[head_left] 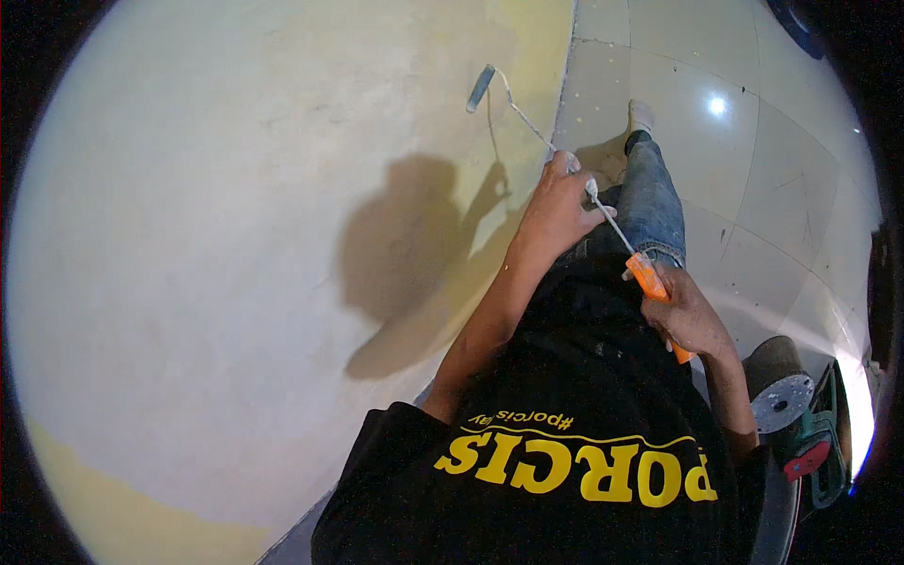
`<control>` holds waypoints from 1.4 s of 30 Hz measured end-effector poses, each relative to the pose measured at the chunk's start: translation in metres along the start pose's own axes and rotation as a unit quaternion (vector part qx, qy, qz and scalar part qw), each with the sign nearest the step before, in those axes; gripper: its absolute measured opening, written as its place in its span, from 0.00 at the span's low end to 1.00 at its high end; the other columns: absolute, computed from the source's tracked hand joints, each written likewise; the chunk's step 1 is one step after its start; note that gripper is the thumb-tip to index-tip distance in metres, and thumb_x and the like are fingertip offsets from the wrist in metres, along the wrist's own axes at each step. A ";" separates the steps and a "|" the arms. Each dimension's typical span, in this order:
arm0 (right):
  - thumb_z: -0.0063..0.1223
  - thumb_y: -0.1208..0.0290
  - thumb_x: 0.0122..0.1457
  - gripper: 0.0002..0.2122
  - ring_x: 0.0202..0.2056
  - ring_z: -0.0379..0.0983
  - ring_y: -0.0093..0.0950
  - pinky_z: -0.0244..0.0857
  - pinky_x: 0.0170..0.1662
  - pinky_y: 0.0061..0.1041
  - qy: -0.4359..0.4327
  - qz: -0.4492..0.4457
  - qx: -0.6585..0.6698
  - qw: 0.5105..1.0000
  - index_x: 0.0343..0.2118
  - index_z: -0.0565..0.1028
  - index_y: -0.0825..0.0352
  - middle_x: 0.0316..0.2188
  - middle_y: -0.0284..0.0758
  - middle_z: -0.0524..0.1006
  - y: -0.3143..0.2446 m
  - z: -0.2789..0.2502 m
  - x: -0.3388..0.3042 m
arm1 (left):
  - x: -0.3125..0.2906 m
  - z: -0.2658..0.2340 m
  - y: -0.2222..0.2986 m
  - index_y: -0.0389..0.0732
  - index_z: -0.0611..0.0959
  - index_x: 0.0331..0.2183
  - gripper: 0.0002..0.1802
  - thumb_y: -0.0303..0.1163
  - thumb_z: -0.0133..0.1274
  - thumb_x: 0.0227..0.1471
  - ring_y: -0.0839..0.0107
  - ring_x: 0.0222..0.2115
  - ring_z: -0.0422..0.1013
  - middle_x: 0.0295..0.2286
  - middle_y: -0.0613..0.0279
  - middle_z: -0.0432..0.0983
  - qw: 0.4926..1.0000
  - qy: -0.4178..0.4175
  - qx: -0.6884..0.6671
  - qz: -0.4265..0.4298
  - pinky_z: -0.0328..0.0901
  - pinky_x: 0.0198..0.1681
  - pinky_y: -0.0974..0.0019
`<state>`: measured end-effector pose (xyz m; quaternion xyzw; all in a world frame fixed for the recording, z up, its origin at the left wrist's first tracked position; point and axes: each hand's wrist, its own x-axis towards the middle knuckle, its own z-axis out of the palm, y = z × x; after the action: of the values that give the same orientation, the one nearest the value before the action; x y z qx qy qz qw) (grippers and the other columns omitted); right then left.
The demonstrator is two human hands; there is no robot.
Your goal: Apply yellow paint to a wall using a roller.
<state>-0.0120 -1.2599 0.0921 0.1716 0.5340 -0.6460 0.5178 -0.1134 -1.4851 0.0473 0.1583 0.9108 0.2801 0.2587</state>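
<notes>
A small paint roller with a grey sleeve (480, 88) and a thin, bent metal rod (617, 229) reaches diagonally across the view. Around the middle of the rod, my left hand (563, 205) is closed, with pale paint on its fingers. My right hand (690, 313) wraps the orange handle (648, 276) at the rod's near end. At the far end, the sleeve is by the wall (235, 217); whether it touches cannot be made out. White and yellow paint shows in patches on that wall, along with the shadow of my head and arm.
Pale floor tiles (697, 85) with paint specks run along the wall at the right. My leg in jeans (652, 202) stretches over them. A grey cylinder (782, 400) and a red and green object (808, 460) stand near my right elbow. A bright light shines beside them.
</notes>
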 end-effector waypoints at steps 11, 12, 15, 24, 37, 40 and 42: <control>0.55 0.75 0.50 0.19 0.17 0.67 0.18 0.61 0.17 0.20 0.003 -0.049 -0.010 0.999 0.47 0.70 0.71 0.19 0.28 0.71 -0.035 -0.030 0.005 | 0.025 -0.009 -0.012 0.36 0.84 0.34 0.25 0.46 0.68 0.40 0.50 0.41 0.67 0.35 0.47 0.70 0.995 0.064 0.074 0.012 0.65 0.46 0.53; 0.55 0.75 0.50 0.19 0.17 0.67 0.18 0.61 0.17 0.20 -0.035 -0.048 -0.010 0.998 0.47 0.70 0.71 0.19 0.28 0.71 -0.032 -0.038 0.001 | 0.026 -0.013 -0.006 0.36 0.85 0.35 0.25 0.46 0.68 0.40 0.51 0.40 0.66 0.35 0.49 0.71 0.995 0.056 0.083 0.011 0.65 0.46 0.53; 0.59 0.78 0.46 0.23 0.21 0.69 0.19 0.63 0.21 0.19 0.098 -0.089 -0.026 0.991 0.49 0.70 0.73 0.25 0.33 0.74 -0.018 -0.083 -0.042 | 0.019 -0.019 0.036 0.38 0.85 0.37 0.24 0.45 0.67 0.40 0.53 0.40 0.66 0.33 0.53 0.72 0.991 0.074 0.108 0.020 0.64 0.45 0.54; 0.62 0.83 0.39 0.31 0.24 0.70 0.23 0.65 0.27 0.22 0.072 -0.056 0.013 0.996 0.51 0.68 0.77 0.30 0.38 0.75 -0.061 -0.068 -0.038 | 0.031 -0.029 0.042 0.38 0.86 0.38 0.24 0.42 0.67 0.38 0.50 0.42 0.64 0.38 0.49 0.75 0.997 0.059 0.048 -0.006 0.62 0.51 0.55; 0.62 0.78 0.42 0.28 0.38 0.75 0.30 0.70 0.41 0.24 0.111 -0.102 -0.114 0.982 0.51 0.70 0.74 0.40 0.46 0.76 -0.068 -0.078 -0.091 | 0.028 -0.035 0.096 0.39 0.85 0.35 0.20 0.40 0.67 0.38 0.51 0.42 0.67 0.35 0.53 0.73 0.997 0.046 0.055 -0.032 0.64 0.48 0.54; 0.62 0.81 0.42 0.30 0.38 0.75 0.29 0.70 0.40 0.25 0.017 -0.019 -0.164 0.986 0.52 0.67 0.75 0.41 0.45 0.76 -0.060 -0.089 -0.094 | 0.033 -0.024 0.112 0.39 0.85 0.35 0.20 0.40 0.66 0.39 0.50 0.42 0.69 0.35 0.50 0.72 0.997 0.050 0.051 -0.016 0.64 0.48 0.53; 0.61 0.81 0.41 0.27 0.32 0.76 0.26 0.70 0.35 0.23 0.043 -0.093 -0.074 0.992 0.50 0.70 0.74 0.33 0.41 0.77 -0.048 -0.087 -0.124 | 0.016 -0.018 0.123 0.39 0.85 0.35 0.20 0.40 0.65 0.39 0.50 0.42 0.69 0.35 0.50 0.72 0.995 0.049 0.082 0.005 0.64 0.48 0.54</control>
<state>-0.0318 -1.1288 0.1808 0.1103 0.6159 -0.6422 0.4428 -0.1195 -1.3885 0.1267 0.1696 0.9414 0.2137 0.1983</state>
